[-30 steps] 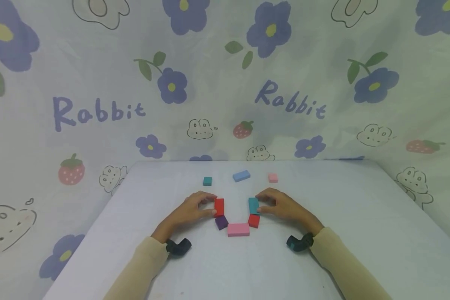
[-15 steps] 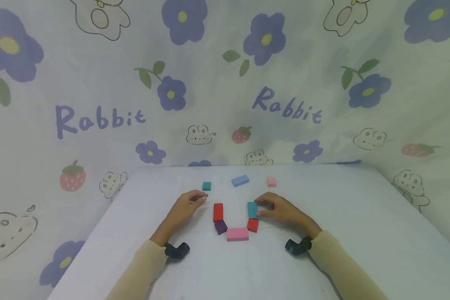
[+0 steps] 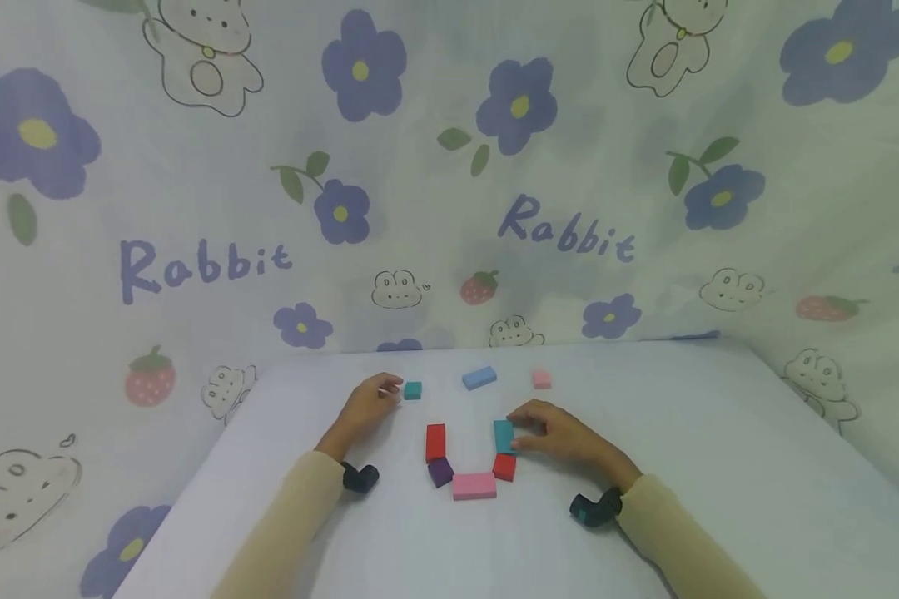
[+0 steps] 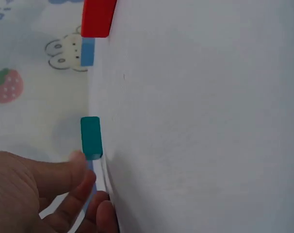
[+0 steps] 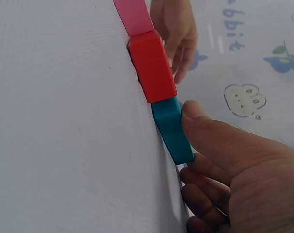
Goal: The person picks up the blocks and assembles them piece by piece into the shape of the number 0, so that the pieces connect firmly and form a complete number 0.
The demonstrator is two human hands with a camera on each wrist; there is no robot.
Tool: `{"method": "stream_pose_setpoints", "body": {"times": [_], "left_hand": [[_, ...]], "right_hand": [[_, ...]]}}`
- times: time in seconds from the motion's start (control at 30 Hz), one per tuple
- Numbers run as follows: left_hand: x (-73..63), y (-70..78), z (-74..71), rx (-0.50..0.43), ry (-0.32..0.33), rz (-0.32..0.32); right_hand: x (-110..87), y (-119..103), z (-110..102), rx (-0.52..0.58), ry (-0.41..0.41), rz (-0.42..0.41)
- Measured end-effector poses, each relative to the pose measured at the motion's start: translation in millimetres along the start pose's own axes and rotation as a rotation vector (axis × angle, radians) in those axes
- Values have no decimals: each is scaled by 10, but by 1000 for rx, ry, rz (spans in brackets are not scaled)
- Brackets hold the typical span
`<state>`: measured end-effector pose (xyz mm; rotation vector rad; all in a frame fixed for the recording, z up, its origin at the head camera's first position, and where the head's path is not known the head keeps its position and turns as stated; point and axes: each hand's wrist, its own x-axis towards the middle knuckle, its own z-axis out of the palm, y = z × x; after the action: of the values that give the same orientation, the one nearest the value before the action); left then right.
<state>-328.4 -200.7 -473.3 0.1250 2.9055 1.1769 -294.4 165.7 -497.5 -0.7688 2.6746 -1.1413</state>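
My left hand (image 3: pixel 369 405) is beside a small teal cube (image 3: pixel 413 390) at the back left, fingers loosely bent. In the left wrist view the thumb tip lies close to that cube (image 4: pixel 91 137); whether it touches cannot be told. My right hand (image 3: pixel 562 433) pinches a long teal block (image 3: pixel 504 436) between thumb and index finger. This block stands against a small red block (image 3: pixel 505 467). A pink block (image 3: pixel 474 486) lies at the front, and a purple cube (image 3: pixel 440 472) and a long red block (image 3: pixel 435 443) continue the U shape on the left.
Farther back on the white table (image 3: pixel 434 549) lie a light blue block (image 3: pixel 479 378) and a small pale pink cube (image 3: pixel 542 379). A patterned cloth (image 3: pixel 419 183) hangs behind the table. Dark wrist cameras sit at both cuffs.
My left hand has let go of the long red block and moved back and left to the teal cube. The right hand stays at the long teal block. The head view has tilted up.
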Motion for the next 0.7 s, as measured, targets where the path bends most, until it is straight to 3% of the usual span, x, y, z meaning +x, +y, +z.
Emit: {"method": "stream_pose_setpoints", "body": {"times": [0.13,0.27,0.7], "left_hand": [[88,41,30,48,-44,8],[155,77,45,96,-72,56],[243,69,85,129,-69,66]], "right_hand": [[-28,-5,-1,15,-5,3],[-23,11,-3,12,1,16],[-13,10,7,3,4,25]]}}
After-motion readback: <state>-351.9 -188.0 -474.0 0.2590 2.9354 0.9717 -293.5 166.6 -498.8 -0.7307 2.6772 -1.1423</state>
